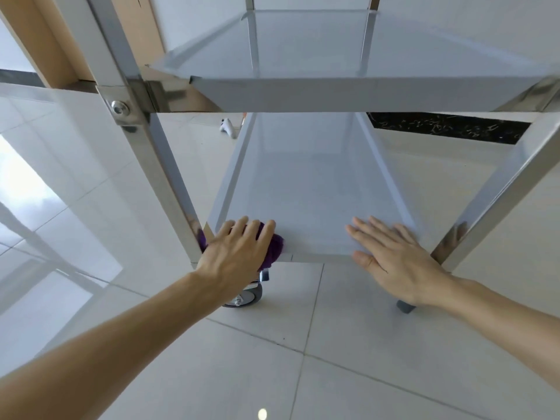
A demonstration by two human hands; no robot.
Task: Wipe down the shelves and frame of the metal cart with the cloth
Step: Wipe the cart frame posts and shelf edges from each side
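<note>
- Purple cloth (274, 248) lay bunched under the left hand (235, 253), at the near left corner of the cart's bottom shelf (309, 189), partly draped over the shelf's front lip.
- Left grip: palm and spread fingers pressed flat on the cloth, pinning it to the shelf, not clenched round it. A bit of purple also showed beside the left front leg (169, 177).
- Right hand (394, 256) lay flat and released, holding nothing, at the near right of the same shelf by the right front leg (497, 192); it looked to be steadying the cart.
- Step in hand, as I judged it: wiping the bottom shelf, starting from the near left corner.
- Middle shelf (333, 50) above sat bare; whether it had been wiped could not be told.
- Next move would likely call for sweeping the cloth across or deeper along the shelf with even downward pressure, while the right hand braces, since the cart stood on wheels (245, 295) on smooth floor tile (303, 374).
- Bottom shelf's long axis ran away from the person, near edge to far edge; the short side faced the hands.
- Cloth was crumpled, so no clear long axis; its bulk ran roughly along the front lip.
- The legs would remain to wipe.
</note>
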